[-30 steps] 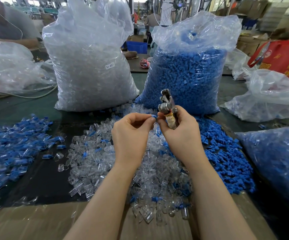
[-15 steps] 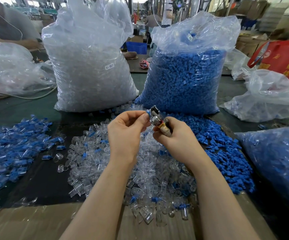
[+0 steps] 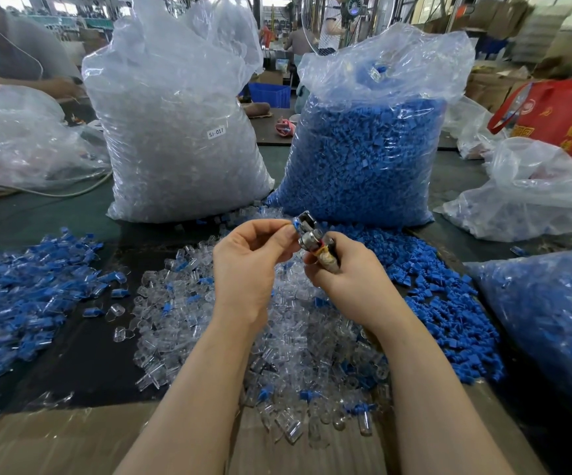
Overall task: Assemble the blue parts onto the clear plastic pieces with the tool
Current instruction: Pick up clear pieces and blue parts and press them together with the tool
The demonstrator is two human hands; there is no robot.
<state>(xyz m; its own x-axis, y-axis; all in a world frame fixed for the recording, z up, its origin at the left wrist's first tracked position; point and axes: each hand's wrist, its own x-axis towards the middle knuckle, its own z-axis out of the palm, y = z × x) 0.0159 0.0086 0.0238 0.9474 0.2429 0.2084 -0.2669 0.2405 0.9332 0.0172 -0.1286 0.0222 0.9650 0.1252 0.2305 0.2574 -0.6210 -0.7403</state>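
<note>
Our left hand (image 3: 247, 269) pinches a blue part (image 3: 296, 223) at the tool (image 3: 312, 240) gripped in our right hand (image 3: 349, 272), above the clear pieces (image 3: 188, 310). We should seat it squarely before squeezing.

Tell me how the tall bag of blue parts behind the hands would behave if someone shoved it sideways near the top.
The bag of blue parts would probably sag and deform rather than slide: its thin clear film is crinkled and slack above the fill. It looks heavy, packed nearly full. It might spill too, since loose blue parts already lie scattered at its base.
</note>
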